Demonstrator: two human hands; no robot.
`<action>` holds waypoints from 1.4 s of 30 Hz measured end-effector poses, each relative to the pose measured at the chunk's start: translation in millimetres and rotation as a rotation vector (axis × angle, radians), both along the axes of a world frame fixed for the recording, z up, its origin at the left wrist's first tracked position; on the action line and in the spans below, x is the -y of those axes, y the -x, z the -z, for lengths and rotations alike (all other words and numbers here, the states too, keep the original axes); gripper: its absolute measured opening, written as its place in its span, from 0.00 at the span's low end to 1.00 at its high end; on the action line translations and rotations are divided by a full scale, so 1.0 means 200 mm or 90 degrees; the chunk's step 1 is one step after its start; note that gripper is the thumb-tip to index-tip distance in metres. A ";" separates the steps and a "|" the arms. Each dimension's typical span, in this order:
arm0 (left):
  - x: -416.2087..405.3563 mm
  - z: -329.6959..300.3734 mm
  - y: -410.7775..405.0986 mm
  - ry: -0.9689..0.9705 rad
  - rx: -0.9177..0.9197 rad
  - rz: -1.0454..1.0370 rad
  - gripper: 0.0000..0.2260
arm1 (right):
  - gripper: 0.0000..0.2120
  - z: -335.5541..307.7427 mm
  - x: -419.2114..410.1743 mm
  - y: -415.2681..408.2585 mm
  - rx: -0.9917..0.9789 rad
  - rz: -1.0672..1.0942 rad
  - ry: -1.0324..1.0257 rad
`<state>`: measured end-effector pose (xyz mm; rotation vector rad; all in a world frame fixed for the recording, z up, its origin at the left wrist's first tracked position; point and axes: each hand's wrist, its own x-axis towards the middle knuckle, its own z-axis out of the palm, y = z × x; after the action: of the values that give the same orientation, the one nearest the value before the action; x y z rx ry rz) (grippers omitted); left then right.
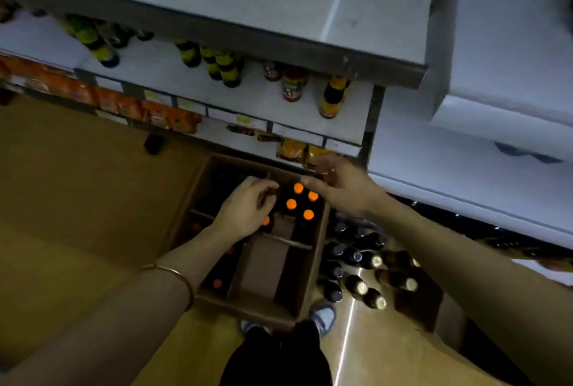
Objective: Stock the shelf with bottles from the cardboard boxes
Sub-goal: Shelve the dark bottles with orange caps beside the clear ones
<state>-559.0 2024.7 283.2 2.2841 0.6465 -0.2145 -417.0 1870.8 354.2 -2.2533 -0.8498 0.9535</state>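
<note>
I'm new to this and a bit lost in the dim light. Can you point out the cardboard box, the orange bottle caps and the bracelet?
cardboard box (313, 264): head view, right wall.
orange bottle caps (291, 204): head view, top of the middle cap.
bracelet (173, 272): head view, band across the left wrist.

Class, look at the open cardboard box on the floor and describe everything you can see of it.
The cardboard box is brown, open-topped and stands on the tan floor below the shelf, by the person's feet. Thin cardboard dividers split it into compartments. A far compartment holds dark bottles with orange caps; some red-capped ones sit along its left side, and several middle cells look empty. The left hand hangs over the bottles; contact is unclear. The right hand hovers above its far right corner. More dark bottles stand outside, to its right.
</note>
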 end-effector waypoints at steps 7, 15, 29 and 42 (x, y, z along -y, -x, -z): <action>-0.05 0.68 -0.08 -0.010 -0.071 0.052 0.20 | 0.25 0.80 -0.04 -0.04 -0.011 -0.015 0.066; -0.03 1.40 -0.07 -0.061 -0.098 0.093 0.31 | 0.32 1.51 -0.03 -0.07 -0.054 -0.005 0.122; -0.11 2.05 -0.03 0.030 -0.099 -0.092 0.21 | 0.38 2.25 -0.06 -0.15 -0.038 -0.035 0.221; -0.05 2.27 -0.12 0.240 -0.037 -0.015 0.17 | 0.30 2.50 -0.09 -0.13 0.021 -0.193 0.220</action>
<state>-535.4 2034.6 -171.8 1.9134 0.6055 -0.3612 -390.2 1888.2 -146.6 -2.4766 -1.1385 1.2871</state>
